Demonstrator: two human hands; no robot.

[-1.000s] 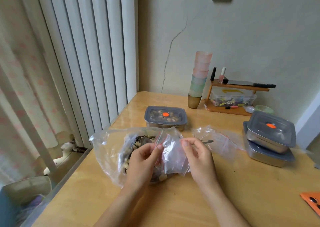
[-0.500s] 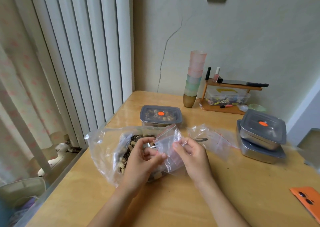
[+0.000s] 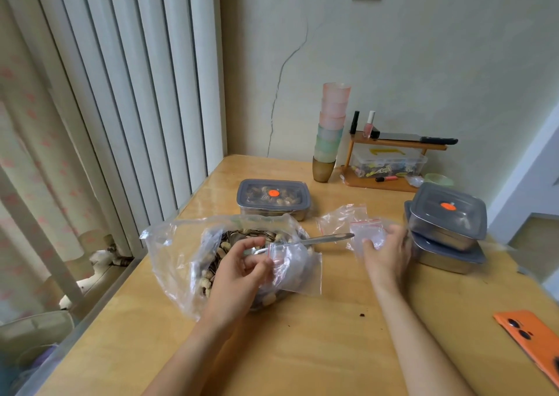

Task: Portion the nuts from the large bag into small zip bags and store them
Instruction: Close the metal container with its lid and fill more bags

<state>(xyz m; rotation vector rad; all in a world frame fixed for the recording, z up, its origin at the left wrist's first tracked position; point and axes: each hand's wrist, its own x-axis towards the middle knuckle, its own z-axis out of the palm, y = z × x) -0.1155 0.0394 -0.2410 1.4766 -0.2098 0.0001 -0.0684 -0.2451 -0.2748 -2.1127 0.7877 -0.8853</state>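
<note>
A large clear bag [image 3: 181, 253] of mixed nuts and seeds lies open on the wooden table, left of centre. My left hand [image 3: 239, 271] hovers over it and pinches a small zip bag [image 3: 298, 270] with a red seal strip. A metal spoon [image 3: 320, 239] lies across the large bag's mouth, its handle pointing right. My right hand [image 3: 388, 252] is off to the right, close to the stacked containers, and grips another small zip bag [image 3: 367, 233]. More empty zip bags [image 3: 340, 217] lie behind it.
A lidded steel container [image 3: 273, 199] holding nuts stands behind the large bag. Two stacked lidded containers [image 3: 447, 226] stand at the right. A stack of cups [image 3: 331, 129] and a small wooden shelf [image 3: 393, 183] line the wall. An orange phone [image 3: 532, 338] lies front right.
My hands were together on the small bags over the large bag. The right hand has moved right with one small bag, while the left stays holding the other.
</note>
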